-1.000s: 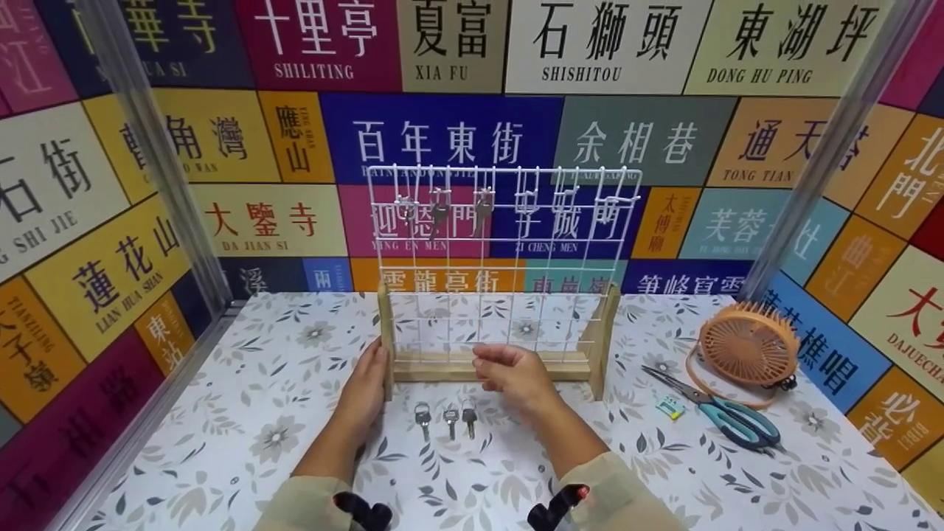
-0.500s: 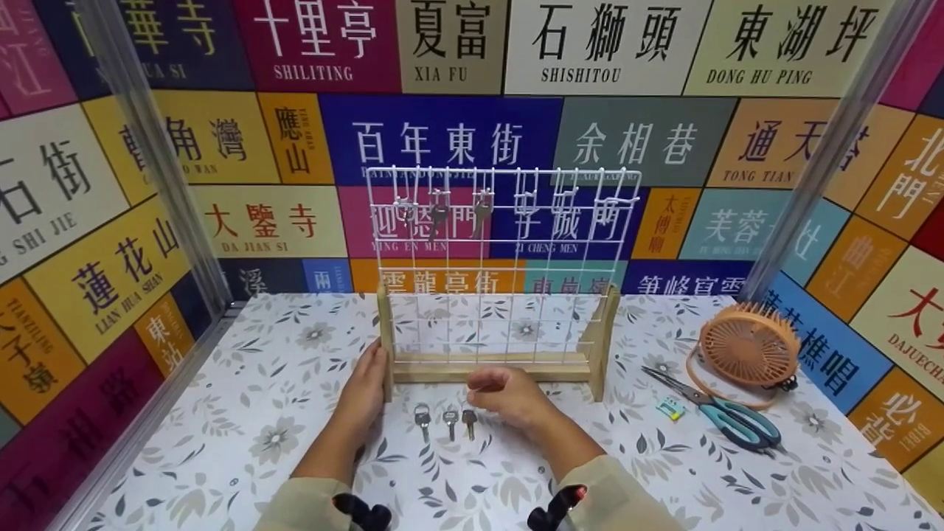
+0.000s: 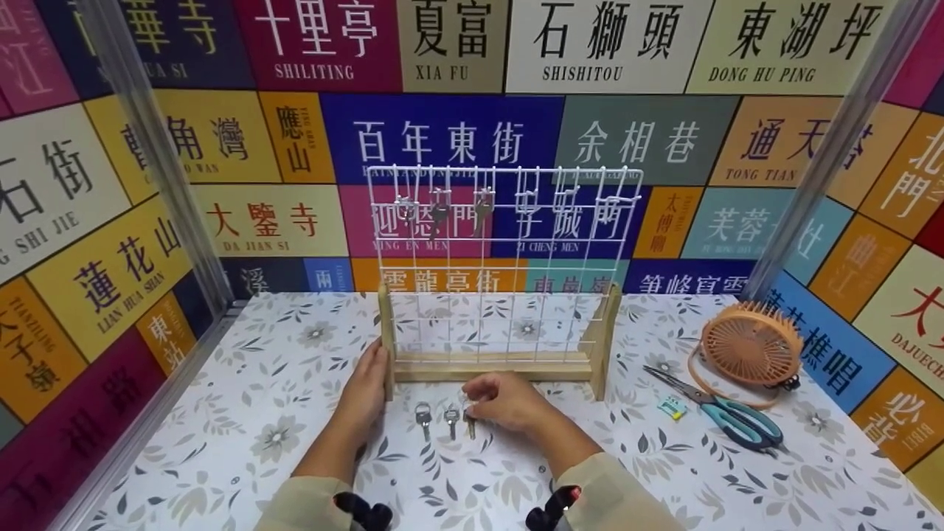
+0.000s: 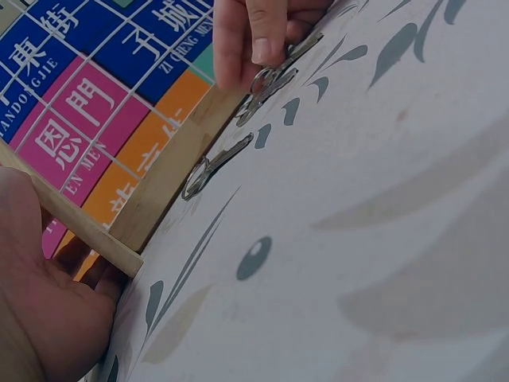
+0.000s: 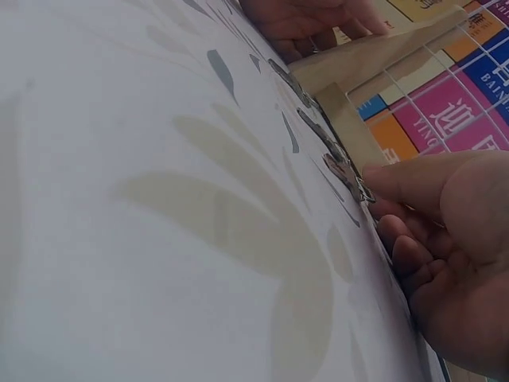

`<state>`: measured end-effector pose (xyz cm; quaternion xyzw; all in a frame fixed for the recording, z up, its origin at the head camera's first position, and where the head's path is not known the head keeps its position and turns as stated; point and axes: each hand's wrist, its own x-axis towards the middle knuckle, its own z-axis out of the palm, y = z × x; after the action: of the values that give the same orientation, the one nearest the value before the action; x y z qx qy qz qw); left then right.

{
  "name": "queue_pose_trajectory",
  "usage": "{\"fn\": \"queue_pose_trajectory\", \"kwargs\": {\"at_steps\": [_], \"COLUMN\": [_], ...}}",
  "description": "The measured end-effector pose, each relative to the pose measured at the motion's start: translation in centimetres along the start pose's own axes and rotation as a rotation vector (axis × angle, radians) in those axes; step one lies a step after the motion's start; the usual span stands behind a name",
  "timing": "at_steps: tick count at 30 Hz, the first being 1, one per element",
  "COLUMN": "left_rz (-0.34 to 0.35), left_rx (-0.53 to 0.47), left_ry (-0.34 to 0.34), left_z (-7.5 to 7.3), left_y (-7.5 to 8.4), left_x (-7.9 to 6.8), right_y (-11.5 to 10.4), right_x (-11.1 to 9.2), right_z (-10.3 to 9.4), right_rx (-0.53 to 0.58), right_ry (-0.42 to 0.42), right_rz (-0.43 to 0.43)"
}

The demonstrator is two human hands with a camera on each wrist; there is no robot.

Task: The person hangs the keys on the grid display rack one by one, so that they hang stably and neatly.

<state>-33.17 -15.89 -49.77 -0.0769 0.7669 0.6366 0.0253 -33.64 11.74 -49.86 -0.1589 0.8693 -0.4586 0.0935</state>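
My left hand holds the left wooden upright of a white wire grid rack; its fingers reach behind the post. Three keys lie in a row on the table before the rack: a left key, a middle key and a right key. With thumb and fingertips my right hand pinches the ring of the right key, which lies against the table. Part of that ring is hidden by the fingers. Along the rack's top, hooks carry hanging keys on the left side.
On the right of the flowered table stand an orange fan and, in front of it, teal-handled scissors. A small teal and yellow packet lies beside the scissors. Sign-patterned walls enclose the back and sides.
My right hand has come down and toward me from the rack's base to the right key and now pinches its ring. The left hand stays on the upright.
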Motion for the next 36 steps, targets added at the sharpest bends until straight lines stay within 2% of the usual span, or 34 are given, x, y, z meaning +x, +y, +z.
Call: {"fn": "queue_pose_trajectory", "kwargs": {"at_steps": [6,13,19,22,26,29,36], "left_rz": [0.025,0.004,0.006,0.007,0.004,0.005,0.006], "left_rx": [0.016,0.006,0.017,0.02,0.02,0.022,0.04], "left_ry": [0.013,-0.002,-0.001,0.005,0.001,0.001,0.009], "left_z": [0.0,0.2,0.2,0.2,0.2,0.2,0.1], "left_y": [0.0,0.1,0.0,0.0,0.1,0.1,-0.1], "left_x": [0.0,0.1,0.0,0.0,0.0,0.0,0.1], "right_y": [0.0,-0.1,-0.2,-1.0,-3.2,-5.0,-8.5], "right_x": [0.1,-0.2,0.0,-0.1,-0.7,-1.5,-3.0], "right_z": [0.1,-0.3,-1.1,-2.1,-4.1,-5.7,-8.7], "right_rx": [-0.045,0.001,0.165,0.27,0.381,0.434,0.502], "right_ry": [-0.007,0.026,0.111,0.162,0.255,0.32,0.386], "right_rz": [-0.038,0.015,0.079,0.092,0.055,-0.007,-0.155]}}
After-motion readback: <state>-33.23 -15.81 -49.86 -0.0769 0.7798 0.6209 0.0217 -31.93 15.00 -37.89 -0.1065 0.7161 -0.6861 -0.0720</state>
